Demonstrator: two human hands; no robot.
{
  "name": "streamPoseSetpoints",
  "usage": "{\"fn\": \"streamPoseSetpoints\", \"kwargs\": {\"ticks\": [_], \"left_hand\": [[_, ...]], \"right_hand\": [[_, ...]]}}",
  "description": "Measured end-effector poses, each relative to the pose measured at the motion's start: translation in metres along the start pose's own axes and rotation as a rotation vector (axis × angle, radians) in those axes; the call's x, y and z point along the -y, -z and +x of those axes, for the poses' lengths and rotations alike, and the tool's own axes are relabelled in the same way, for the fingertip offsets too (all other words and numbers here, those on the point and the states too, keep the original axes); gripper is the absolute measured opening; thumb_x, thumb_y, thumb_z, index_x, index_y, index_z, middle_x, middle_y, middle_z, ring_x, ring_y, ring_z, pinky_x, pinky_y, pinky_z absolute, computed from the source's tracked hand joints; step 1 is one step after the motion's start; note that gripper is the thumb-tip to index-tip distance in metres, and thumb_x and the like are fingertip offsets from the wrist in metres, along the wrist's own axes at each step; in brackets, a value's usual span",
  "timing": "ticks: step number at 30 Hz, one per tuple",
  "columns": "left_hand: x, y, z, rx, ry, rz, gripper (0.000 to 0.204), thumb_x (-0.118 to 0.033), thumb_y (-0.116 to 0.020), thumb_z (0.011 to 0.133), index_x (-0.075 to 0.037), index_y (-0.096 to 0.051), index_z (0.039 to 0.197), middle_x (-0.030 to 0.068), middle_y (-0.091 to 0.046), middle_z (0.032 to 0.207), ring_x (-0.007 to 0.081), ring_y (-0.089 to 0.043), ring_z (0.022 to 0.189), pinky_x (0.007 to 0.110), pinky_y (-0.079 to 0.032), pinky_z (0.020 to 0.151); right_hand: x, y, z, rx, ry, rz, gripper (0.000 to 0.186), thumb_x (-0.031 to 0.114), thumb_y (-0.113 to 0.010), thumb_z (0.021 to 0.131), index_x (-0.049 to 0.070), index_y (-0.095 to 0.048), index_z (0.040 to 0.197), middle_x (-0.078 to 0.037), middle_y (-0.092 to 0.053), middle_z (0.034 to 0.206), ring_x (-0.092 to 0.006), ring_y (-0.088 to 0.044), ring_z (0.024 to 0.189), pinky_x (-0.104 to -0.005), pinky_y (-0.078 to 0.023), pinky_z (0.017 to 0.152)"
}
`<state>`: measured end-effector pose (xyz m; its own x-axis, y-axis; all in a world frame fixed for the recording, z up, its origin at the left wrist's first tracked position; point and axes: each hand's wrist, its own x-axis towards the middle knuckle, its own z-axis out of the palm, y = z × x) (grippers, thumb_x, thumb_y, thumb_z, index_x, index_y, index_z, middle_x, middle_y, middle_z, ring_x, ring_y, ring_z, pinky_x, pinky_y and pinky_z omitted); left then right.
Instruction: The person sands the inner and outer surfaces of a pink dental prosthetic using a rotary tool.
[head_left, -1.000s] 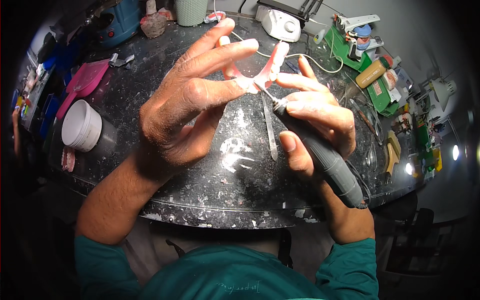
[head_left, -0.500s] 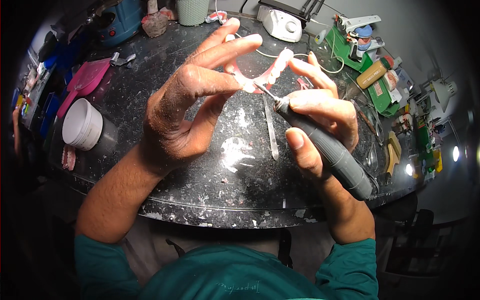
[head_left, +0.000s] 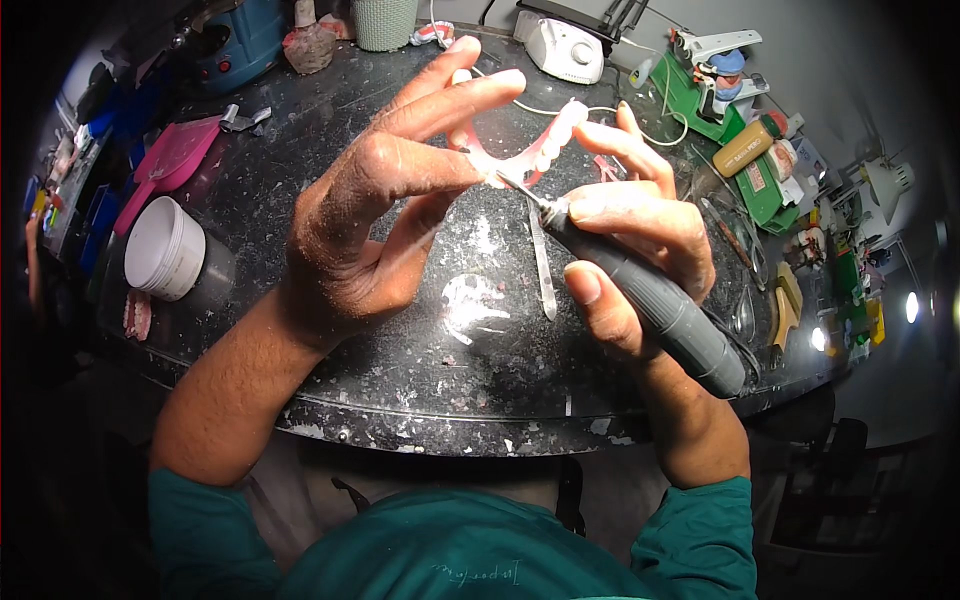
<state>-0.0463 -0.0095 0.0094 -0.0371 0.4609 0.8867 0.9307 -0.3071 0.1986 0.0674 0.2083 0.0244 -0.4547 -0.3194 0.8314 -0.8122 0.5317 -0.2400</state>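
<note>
Over the black bench I hold a pink denture (head_left: 545, 148) with white teeth along its arch. My left hand (head_left: 375, 190) pinches its near left part between thumb and index finger; the other fingers reach out past it. My right hand (head_left: 640, 235) grips a dark grey rotary handpiece (head_left: 650, 290). Its thin metal bur meets the denture close to my left fingertips. A finger of my right hand lies by the denture's right end. Pale dust coats my left hand. Below the denture, a flat metal spatula (head_left: 543, 265) lies on the bench.
To the left stand a white tub (head_left: 165, 248), a pink dustpan (head_left: 175, 160) and another denture piece (head_left: 137, 315). At the back sits a white control box (head_left: 565, 50) with a cord. Green trays (head_left: 690, 100), a tan bottle (head_left: 745, 150) and a wooden-handled brush (head_left: 787, 310) line the right.
The handpiece has shifted slightly left, and its bur tip has moved left along the denture. My left hand and the denture have hardly moved.
</note>
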Motion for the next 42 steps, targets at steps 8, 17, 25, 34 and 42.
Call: {"fn": "streamPoseSetpoints", "kwargs": {"ticks": [8, 17, 25, 34, 42], "left_hand": [[-0.003, -0.001, 0.001, -0.009, 0.016, -0.018, 0.032, 0.006, -0.059, 0.093, -0.009, -0.049, 0.119, 0.0344, -0.05, 0.143, 0.0486, -0.034, 0.146, 0.063, -0.023, 0.119], [-0.005, -0.001, 0.004, -0.008, 0.012, 0.025, 0.033, 0.006, -0.06, 0.093, -0.011, -0.05, 0.119, 0.0333, -0.053, 0.141, 0.0481, -0.036, 0.145, 0.062, -0.025, 0.119], [-0.005, 0.0, 0.002, -0.006, 0.016, 0.039, 0.031, 0.005, -0.06, 0.094, -0.011, -0.05, 0.119, 0.0333, -0.052, 0.141, 0.0491, -0.037, 0.144, 0.062, -0.025, 0.118], [-0.003, 0.001, 0.003, 0.01, -0.017, 0.061, 0.031, 0.004, -0.059, 0.094, -0.011, -0.048, 0.118, 0.0332, -0.053, 0.14, 0.0498, -0.037, 0.144, 0.063, -0.026, 0.118], [0.0, 0.003, 0.005, 0.024, -0.055, 0.067, 0.029, 0.005, -0.059, 0.094, -0.009, -0.048, 0.117, 0.0347, -0.054, 0.139, 0.0503, -0.039, 0.142, 0.063, -0.028, 0.117]], "right_hand": [[-0.001, -0.002, -0.002, -0.028, -0.006, 0.005, 0.037, 0.032, -0.074, 0.089, 0.009, -0.057, 0.113, -0.011, -0.07, 0.096, -0.0416, -0.054, 0.128, -0.0689, -0.016, 0.119], [0.0, -0.006, 0.001, -0.144, -0.025, 0.071, 0.037, 0.015, -0.083, 0.077, 0.007, -0.065, 0.109, -0.007, -0.076, 0.093, -0.0368, -0.062, 0.122, -0.0654, -0.02, 0.118], [-0.004, -0.007, -0.001, -0.139, 0.0, 0.067, 0.039, 0.017, -0.083, 0.078, 0.007, -0.066, 0.111, -0.008, -0.075, 0.093, -0.0369, -0.06, 0.124, -0.0645, -0.02, 0.118], [-0.005, -0.005, -0.002, -0.122, -0.018, 0.078, 0.038, 0.017, -0.081, 0.079, 0.006, -0.066, 0.112, -0.008, -0.075, 0.096, -0.0373, -0.059, 0.124, -0.0634, -0.019, 0.119], [-0.011, 0.0, -0.006, -0.064, -0.063, 0.125, 0.038, 0.031, -0.07, 0.088, 0.005, -0.058, 0.112, -0.012, -0.072, 0.088, -0.0398, -0.05, 0.129, -0.0615, -0.019, 0.119]]}}
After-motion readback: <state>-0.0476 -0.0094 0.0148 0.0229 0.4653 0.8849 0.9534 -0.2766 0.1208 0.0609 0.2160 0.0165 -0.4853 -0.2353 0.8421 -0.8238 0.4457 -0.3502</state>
